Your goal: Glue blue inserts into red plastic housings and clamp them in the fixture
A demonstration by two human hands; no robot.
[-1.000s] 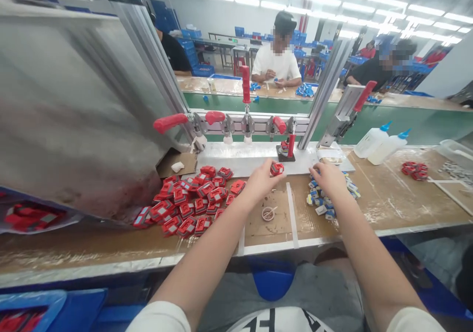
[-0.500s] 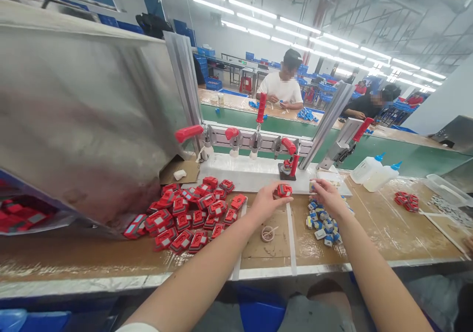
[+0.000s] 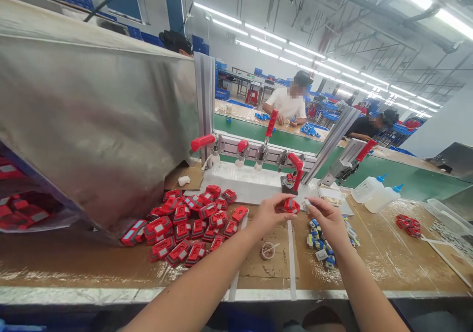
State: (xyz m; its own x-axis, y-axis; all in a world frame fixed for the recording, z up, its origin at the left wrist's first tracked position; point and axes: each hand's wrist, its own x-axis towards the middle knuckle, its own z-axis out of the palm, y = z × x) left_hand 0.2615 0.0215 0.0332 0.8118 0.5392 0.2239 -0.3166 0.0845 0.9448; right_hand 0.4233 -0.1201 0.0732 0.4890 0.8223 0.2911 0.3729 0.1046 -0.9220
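a second ago the left hand point(image 3: 271, 215) held the red housing point(image 3: 291, 205) out over the white fixture plate point(image 3: 251, 184) while the right hand point(image 3: 328, 217) lay flat on the pile of small blue-and-white parts point(image 3: 325, 241). now both hands have drawn together above the bench — the right one has lifted off that pile with something small in its fingertips, and the red piece sits between the two hands, a sign that the two bits are being brought to each other.

the left hand comes in from seven o'clock, forearm long and straight, thumb and forefinger pinching the red housing at its near end, the other fingers curled under. the right hand enters from five o'clock, wrist bent inward; its thumb and first finger are pressed together on a small pale part point(image 3: 306, 205), too tiny to make out, just beside the housing at its three o'clock side. whether the part touches the housing i cannot tell.

at nine o'clock of the left hand lies the heap of red housings point(image 3: 192, 221); at six o'clock, a small round cup point(image 3: 267, 250) — and at twelve, the row of red-handled toggle clamps point(image 3: 258, 149).
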